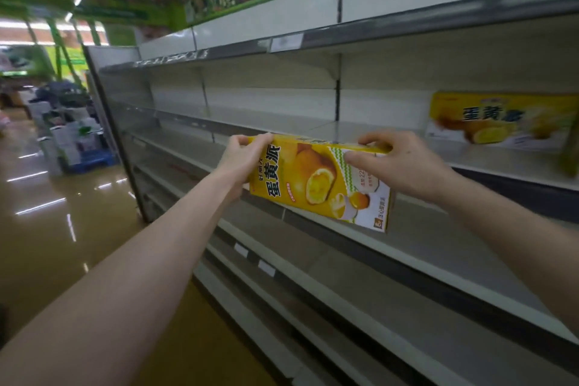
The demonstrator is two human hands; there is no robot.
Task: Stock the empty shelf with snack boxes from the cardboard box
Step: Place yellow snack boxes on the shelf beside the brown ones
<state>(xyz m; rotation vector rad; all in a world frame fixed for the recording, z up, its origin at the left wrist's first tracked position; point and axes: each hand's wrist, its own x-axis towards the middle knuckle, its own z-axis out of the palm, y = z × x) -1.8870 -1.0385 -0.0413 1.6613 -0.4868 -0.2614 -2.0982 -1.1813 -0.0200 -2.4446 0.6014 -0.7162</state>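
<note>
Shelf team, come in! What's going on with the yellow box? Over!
Left hand and right hand grip the box by its ends. Held in front of the shelf, not yet set down. Second box on shelf, far right; nothing blocking.

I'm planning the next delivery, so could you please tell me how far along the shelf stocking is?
Barely started. Done: one yellow box stands on the shelf. In hand: left hand and right hand hold a second box. Remaining: the other shelves are bare.

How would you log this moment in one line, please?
left hand: grips snack box | right hand: grips snack box | shelf: second box standing on it
</note>
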